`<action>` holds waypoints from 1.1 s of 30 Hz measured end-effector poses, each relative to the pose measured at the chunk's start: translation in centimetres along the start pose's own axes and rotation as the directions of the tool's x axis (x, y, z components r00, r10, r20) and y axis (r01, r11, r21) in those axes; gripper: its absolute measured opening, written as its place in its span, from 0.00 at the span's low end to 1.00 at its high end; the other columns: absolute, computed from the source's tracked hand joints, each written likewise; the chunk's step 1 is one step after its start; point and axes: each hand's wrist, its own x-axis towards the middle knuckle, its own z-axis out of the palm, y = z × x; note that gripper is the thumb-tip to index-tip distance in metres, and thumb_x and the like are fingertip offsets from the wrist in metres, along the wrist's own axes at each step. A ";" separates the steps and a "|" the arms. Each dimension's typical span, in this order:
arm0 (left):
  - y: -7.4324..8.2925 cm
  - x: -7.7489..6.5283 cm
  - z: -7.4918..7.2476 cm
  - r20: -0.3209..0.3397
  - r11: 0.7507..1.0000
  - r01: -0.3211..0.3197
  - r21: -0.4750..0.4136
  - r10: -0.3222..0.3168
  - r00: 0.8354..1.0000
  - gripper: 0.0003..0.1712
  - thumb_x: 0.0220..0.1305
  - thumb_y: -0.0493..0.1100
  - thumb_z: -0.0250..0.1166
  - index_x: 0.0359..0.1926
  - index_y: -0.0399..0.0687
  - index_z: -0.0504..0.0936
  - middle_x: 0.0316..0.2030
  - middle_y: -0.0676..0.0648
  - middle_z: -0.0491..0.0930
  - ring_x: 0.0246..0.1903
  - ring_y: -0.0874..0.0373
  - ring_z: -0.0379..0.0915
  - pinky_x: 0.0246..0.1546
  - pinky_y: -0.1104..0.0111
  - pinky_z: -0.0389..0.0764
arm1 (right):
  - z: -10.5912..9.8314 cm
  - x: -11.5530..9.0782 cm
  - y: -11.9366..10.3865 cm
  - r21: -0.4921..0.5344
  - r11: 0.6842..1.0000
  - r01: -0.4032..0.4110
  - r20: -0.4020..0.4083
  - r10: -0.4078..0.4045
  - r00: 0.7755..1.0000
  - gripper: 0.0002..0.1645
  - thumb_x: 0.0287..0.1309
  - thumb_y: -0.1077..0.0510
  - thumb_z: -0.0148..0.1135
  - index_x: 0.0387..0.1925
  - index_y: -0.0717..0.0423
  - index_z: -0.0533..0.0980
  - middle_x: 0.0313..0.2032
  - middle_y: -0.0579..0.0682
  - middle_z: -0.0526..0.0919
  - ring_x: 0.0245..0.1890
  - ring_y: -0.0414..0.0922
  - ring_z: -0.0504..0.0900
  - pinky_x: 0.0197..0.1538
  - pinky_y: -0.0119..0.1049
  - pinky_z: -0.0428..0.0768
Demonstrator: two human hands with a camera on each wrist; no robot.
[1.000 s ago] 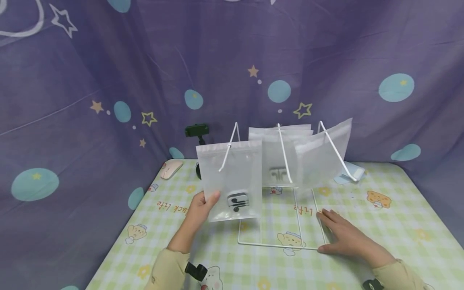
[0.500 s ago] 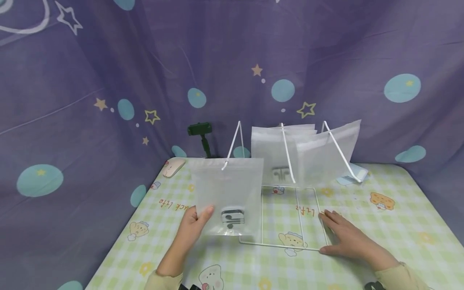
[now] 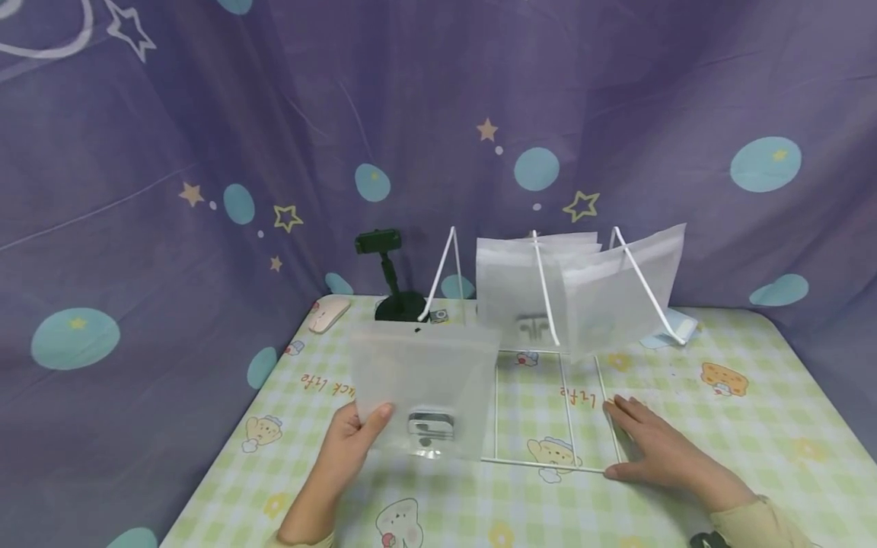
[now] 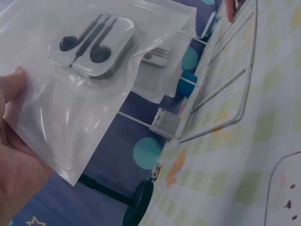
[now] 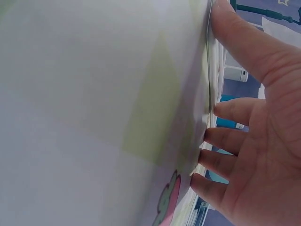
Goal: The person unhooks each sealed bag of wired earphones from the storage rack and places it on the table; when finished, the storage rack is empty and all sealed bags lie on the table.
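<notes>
My left hand (image 3: 340, 450) pinches the left edge of a frosted zip bag (image 3: 428, 365), thumb in front and fingers behind. In the bag lies a clear case of black wired earphones (image 4: 96, 44). The bag's punched hole sits just below and in front of the tip of the bare left hook (image 3: 438, 274) of a white wire display rack (image 3: 527, 463). My right hand (image 3: 661, 453) rests at the rack base's front right, its thumb at the front corner and fingertips along the side bar. More frosted bags (image 3: 517, 285) hang from the middle hook, and others (image 3: 623, 297) from the right hook.
Behind the rack on the left stands a black phone stand (image 3: 390, 278), with a pink mouse (image 3: 330, 314) farther left. A light blue item (image 3: 670, 329) lies behind on the right. A checked cloth (image 3: 747, 464) covers the table, and a purple curtain (image 3: 411, 91) hangs behind.
My left hand has drawn the zip bag forward and down along the left hook and off its tip. The right hand stays at the rack's base.
</notes>
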 end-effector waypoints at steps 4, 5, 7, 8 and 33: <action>0.3 -0.1 -0.6 -0.010 0.998 -0.008 -0.063 0.008 1.000 0.09 0.62 0.33 0.52 0.36 0.34 0.78 0.31 0.48 0.81 0.27 0.59 0.75 0.22 0.69 0.75 | -0.1 0.0 -0.1 -0.002 1.000 -0.008 0.005 0.008 1.000 0.60 0.31 0.28 0.61 0.62 0.60 0.59 0.61 0.64 0.57 0.60 0.65 0.52 0.56 0.58 0.56; 0.4 0.0 -0.9 -0.014 0.997 -0.005 -0.076 0.004 1.000 0.09 0.62 0.33 0.51 0.37 0.34 0.78 0.32 0.49 0.81 0.28 0.59 0.76 0.21 0.69 0.74 | -0.1 0.0 -0.1 -0.001 1.000 -0.010 0.005 0.010 1.000 0.60 0.30 0.28 0.62 0.62 0.60 0.59 0.62 0.64 0.57 0.60 0.65 0.52 0.56 0.58 0.56; 0.4 0.1 -1.5 -0.024 0.993 0.000 -0.115 -0.003 1.000 0.10 0.63 0.33 0.49 0.39 0.34 0.77 0.33 0.49 0.81 0.31 0.58 0.77 0.23 0.69 0.76 | -0.1 0.0 -0.1 0.004 1.000 -0.015 0.006 0.015 1.000 0.61 0.30 0.28 0.62 0.62 0.60 0.59 0.62 0.64 0.56 0.61 0.65 0.51 0.56 0.58 0.56; 0.4 0.2 -1.8 -0.035 0.991 0.004 -0.133 -0.008 0.999 0.11 0.64 0.33 0.49 0.39 0.35 0.77 0.34 0.49 0.81 0.32 0.58 0.77 0.24 0.69 0.76 | -0.1 0.0 -0.1 0.006 1.000 -0.015 0.008 0.015 1.000 0.61 0.30 0.28 0.62 0.62 0.60 0.59 0.62 0.64 0.56 0.60 0.65 0.51 0.56 0.59 0.55; -4.1 2.1 -7.5 -0.179 0.925 0.274 -0.265 -0.326 0.928 0.12 0.62 0.46 0.54 0.43 0.46 0.74 0.37 0.53 0.79 0.37 0.59 0.76 0.36 0.68 0.77 | -0.1 0.1 0.0 0.004 1.000 -0.017 0.014 0.017 1.000 0.61 0.30 0.28 0.62 0.62 0.60 0.58 0.62 0.64 0.56 0.61 0.65 0.51 0.56 0.59 0.55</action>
